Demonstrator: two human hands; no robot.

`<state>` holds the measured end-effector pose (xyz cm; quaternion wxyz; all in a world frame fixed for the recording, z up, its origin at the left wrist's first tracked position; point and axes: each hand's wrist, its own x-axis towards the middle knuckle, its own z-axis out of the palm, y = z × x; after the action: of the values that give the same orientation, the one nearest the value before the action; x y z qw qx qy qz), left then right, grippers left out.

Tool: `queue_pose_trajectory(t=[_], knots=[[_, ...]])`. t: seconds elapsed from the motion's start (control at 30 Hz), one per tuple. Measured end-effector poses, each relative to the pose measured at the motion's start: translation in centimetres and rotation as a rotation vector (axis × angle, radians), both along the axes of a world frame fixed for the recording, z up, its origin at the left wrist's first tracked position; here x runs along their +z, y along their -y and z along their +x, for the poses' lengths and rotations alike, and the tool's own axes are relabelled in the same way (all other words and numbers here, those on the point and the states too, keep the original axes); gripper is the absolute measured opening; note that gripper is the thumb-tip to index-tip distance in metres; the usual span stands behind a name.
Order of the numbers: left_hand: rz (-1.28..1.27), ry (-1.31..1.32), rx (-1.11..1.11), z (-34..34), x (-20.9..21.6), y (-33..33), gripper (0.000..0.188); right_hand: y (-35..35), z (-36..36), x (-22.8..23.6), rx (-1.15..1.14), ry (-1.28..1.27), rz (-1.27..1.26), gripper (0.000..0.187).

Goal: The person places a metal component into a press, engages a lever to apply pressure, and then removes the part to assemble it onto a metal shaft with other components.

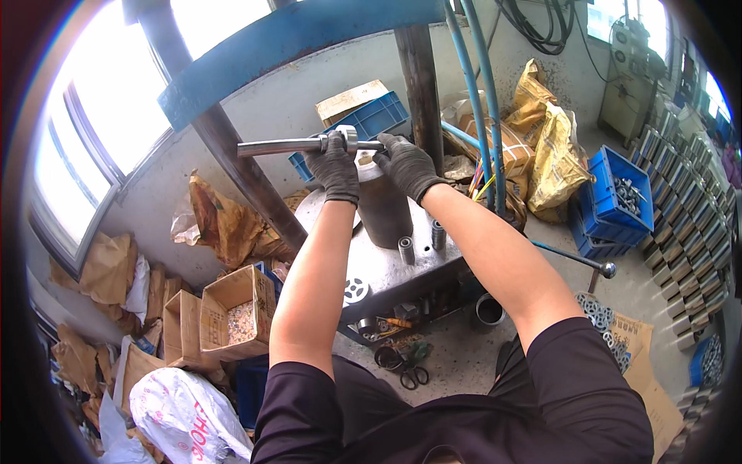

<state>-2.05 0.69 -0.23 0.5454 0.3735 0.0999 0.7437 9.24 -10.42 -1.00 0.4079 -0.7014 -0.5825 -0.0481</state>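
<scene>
A shiny metal rod (pixel 274 146) with a thick round collar (pixel 350 139) lies nearly level across the top of a dark upright cylinder (pixel 382 213). My left hand (pixel 334 167), in a dark grey glove, is closed around the rod just left of the collar. At the thinner right end of the rod, my gloved right hand (pixel 408 164) pinches it; the fingertips are partly hidden. The cylinder stands on a metal press table (pixel 421 271). Two short metal sleeves (pixel 406 250) stand upright near its base, and a flat disc with holes (pixel 355 290) rests at the table's left corner.
A blue press frame (pixel 301 39) on dark posts (pixel 421 93) spans above my hands. Cardboard boxes (pixel 232 317) and a white sack (pixel 185 414) are at left. To the right are blue hoses (pixel 487 116), a ball-ended lever (pixel 607 270), blue crates (pixel 618 201) and stacked metal tubes (pixel 688 232).
</scene>
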Motion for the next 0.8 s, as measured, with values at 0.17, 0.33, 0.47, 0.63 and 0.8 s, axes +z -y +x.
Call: queue_pose_trajectory(t=[0.17,0.33,0.47,0.63,0.8], knots=[[0.094,-0.086,-0.185,2.4,2.2,2.7,0.034,1.9,2.9,-4.0,0.100,-0.173,0.282,0.039],[0.066,-0.190,-0.105,1.2,4.0,3.2,0.029,14.2,0.8,-4.5,0.346,-0.114,0.327,0.032],[0.115,-0.475,0.083,0.5,4.5,2.4,0.020,25.7,3.7,-1.2,0.334,0.345,-0.013,0.016],[0.140,-0.605,0.086,0.8,4.9,1.0,0.019,36.0,8.6,2.7,0.013,0.694,-0.329,0.010],[0.218,-0.506,0.019,1.2,4.8,1.3,0.017,40.0,12.3,1.1,-0.129,0.709,-0.583,0.010]])
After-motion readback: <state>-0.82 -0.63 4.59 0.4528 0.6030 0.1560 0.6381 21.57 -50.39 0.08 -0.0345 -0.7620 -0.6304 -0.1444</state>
